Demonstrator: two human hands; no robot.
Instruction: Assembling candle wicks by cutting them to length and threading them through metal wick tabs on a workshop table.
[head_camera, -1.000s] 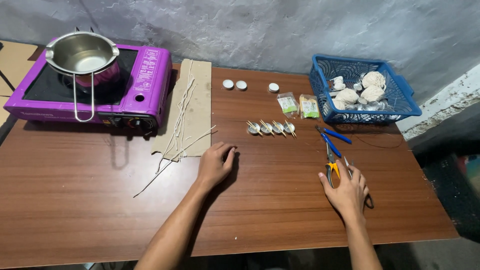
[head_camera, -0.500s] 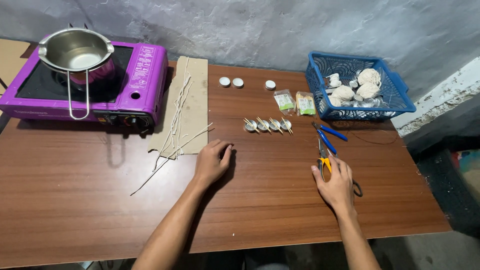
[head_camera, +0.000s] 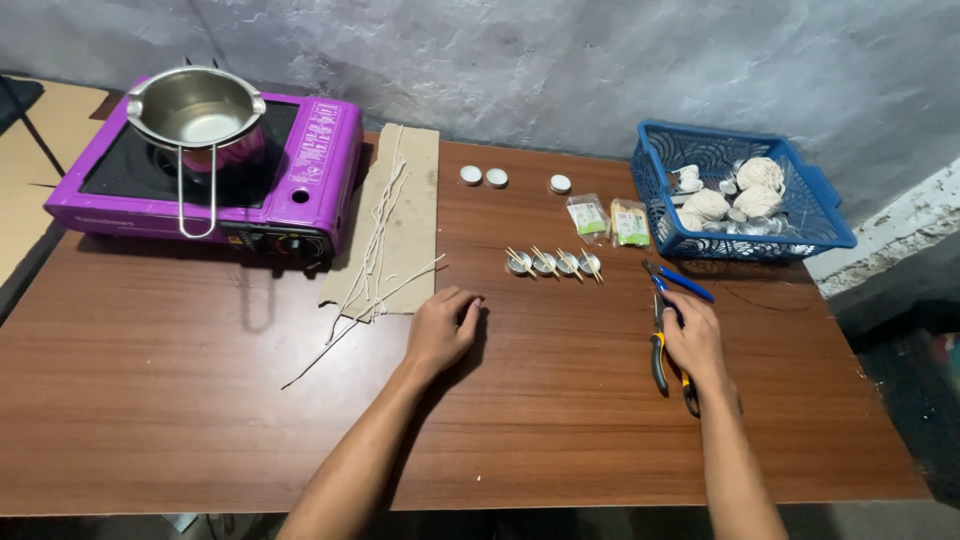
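Our left hand (head_camera: 442, 326) lies palm down on the wooden table (head_camera: 200, 400), fingers loosely curled, gripping nothing; it sits just right of the loose white wicks (head_camera: 370, 270) that spill off the cardboard sheet (head_camera: 415, 190). Our right hand (head_camera: 692, 335) rests on the pliers (head_camera: 660, 365) with black-and-yellow handles, fingers draped over them; we cannot tell whether it actually grips them or only covers them. The pliers lie flat on the table, handles toward us, and a blue-handled tool (head_camera: 685, 283) lies just beyond the fingertips, touching or nearly so. Between the two hands, further back, four small metal cups (head_camera: 553, 263) with short sticks stand in a row. Behind those, two small sachets (head_camera: 610, 220) lie beside the blue plastic basket (head_camera: 660, 215), which holds balls of white string and small round pieces. Three white round caps (head_camera: 497, 178) sit near the table's far edge. Far left, a purple portable stove (head_camera: 310, 170) carries a steel pot (head_camera: 195, 105) with its long handle pointing toward us. Both hands are well apart from each other.
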